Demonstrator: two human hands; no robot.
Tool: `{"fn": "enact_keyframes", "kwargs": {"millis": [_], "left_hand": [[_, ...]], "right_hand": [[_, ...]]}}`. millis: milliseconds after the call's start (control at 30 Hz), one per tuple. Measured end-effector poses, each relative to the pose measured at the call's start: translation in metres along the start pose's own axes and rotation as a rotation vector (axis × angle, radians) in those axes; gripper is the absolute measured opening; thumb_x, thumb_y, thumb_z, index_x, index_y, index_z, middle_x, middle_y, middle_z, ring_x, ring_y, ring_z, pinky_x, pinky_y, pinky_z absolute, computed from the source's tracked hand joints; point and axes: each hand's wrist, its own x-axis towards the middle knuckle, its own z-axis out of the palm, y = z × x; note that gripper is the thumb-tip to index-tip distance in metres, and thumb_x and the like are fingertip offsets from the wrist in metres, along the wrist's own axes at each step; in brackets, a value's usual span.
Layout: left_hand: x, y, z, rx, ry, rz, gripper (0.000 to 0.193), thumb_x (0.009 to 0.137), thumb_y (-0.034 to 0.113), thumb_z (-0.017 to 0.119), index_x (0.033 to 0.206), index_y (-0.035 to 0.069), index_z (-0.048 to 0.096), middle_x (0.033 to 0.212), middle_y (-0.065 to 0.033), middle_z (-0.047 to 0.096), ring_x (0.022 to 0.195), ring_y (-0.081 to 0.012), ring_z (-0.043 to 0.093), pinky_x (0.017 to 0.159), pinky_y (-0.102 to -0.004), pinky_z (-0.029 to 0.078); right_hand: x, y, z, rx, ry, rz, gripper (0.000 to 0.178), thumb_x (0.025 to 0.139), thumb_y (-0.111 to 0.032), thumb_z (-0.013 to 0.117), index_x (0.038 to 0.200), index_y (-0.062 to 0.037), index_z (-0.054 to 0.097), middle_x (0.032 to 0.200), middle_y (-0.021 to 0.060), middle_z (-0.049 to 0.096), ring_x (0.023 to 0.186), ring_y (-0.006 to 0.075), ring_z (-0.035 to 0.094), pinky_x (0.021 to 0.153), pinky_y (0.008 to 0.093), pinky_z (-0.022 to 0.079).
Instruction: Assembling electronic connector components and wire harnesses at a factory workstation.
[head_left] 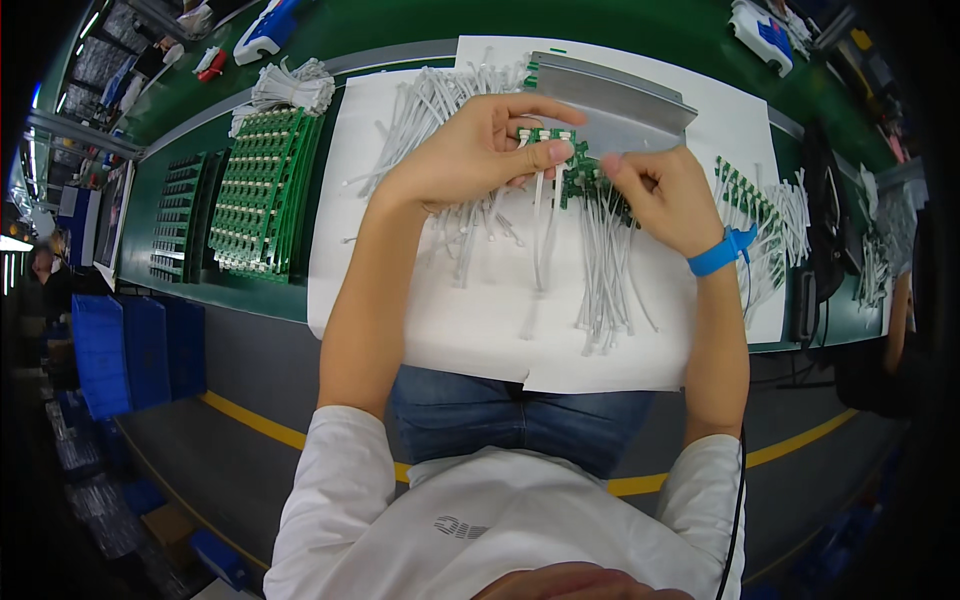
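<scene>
My left hand pinches a small green circuit board between thumb and fingers, its index finger stretched out above. White connectors line the board, and white cables hang down from it. Just to the right, my right hand is closed, thumb against curled fingers; what it holds, if anything, is hidden. Between the hands lie more small green boards, with a bundle of white cables trailing toward me. A blue wrist strap is around my right wrist.
White paper covers the bench. A grey metal angle plate stands behind my hands. Loose cables lie left; boards with cables lie right. Green board panels are stacked at left beside a cable bundle. Blue bins stand lower left.
</scene>
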Motion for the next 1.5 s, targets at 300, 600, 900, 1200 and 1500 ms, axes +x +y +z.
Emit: {"fn": "enact_keyframes", "kwargs": {"millis": [300, 600, 900, 1200, 1500], "left_hand": [[0.005, -0.013, 0.012, -0.099, -0.127, 0.048, 0.03, 0.094, 0.009, 0.062, 0.122, 0.0, 0.057, 0.088, -0.004, 0.068, 0.073, -0.0066, 0.059, 0.068, -0.0206, 0.049], [0.006, -0.015, 0.009, -0.043, -0.221, -0.038, 0.02, 0.095, 0.016, 0.061, 0.104, -0.002, 0.064, 0.083, -0.0051, 0.068, 0.072, -0.0077, 0.061, 0.068, -0.0224, 0.05], [0.004, -0.007, 0.013, -0.091, -0.192, 0.045, 0.02, 0.095, 0.016, 0.061, 0.105, -0.002, 0.064, 0.076, -0.005, 0.068, 0.07, -0.0088, 0.061, 0.069, -0.0224, 0.05], [0.005, -0.004, 0.011, 0.022, 0.009, 0.015, 0.029, 0.098, 0.02, 0.055, 0.119, 0.002, 0.063, 0.073, -0.0018, 0.066, 0.067, -0.0064, 0.059, 0.064, -0.0216, 0.045], [0.005, -0.006, 0.01, -0.025, -0.029, 0.047, 0.033, 0.098, 0.013, 0.053, 0.129, 0.003, 0.055, 0.083, -0.0037, 0.067, 0.073, -0.0072, 0.058, 0.068, -0.0216, 0.048]], "right_hand": [[0.0, -0.002, 0.01, 0.37, -0.029, -0.056, 0.036, 0.099, -0.029, 0.053, 0.079, 0.0008, 0.058, 0.061, 0.0033, 0.047, 0.054, 0.01, 0.04, 0.051, 0.0279, 0.034], [0.0, -0.001, 0.016, 0.555, -0.131, -0.062, 0.039, 0.101, -0.032, 0.05, 0.079, -0.001, 0.055, 0.063, -0.0022, 0.043, 0.059, 0.007, 0.034, 0.052, 0.0253, 0.029], [-0.002, -0.001, 0.005, 0.803, -0.195, 0.011, 0.042, 0.101, -0.036, 0.051, 0.076, -0.0021, 0.052, 0.065, -0.0053, 0.042, 0.058, 0.0043, 0.033, 0.05, 0.0234, 0.028], [0.003, 0.007, 0.004, -0.283, 0.163, -0.038, 0.053, 0.091, -0.046, 0.059, 0.06, -0.0028, 0.059, 0.048, 0.0125, 0.05, 0.045, 0.0316, 0.05, 0.046, 0.0385, 0.038], [0.004, 0.008, 0.003, -0.212, 0.149, 0.053, 0.047, 0.09, -0.04, 0.062, 0.062, -0.0023, 0.061, 0.048, 0.0111, 0.051, 0.044, 0.0296, 0.05, 0.046, 0.0363, 0.039]]}}
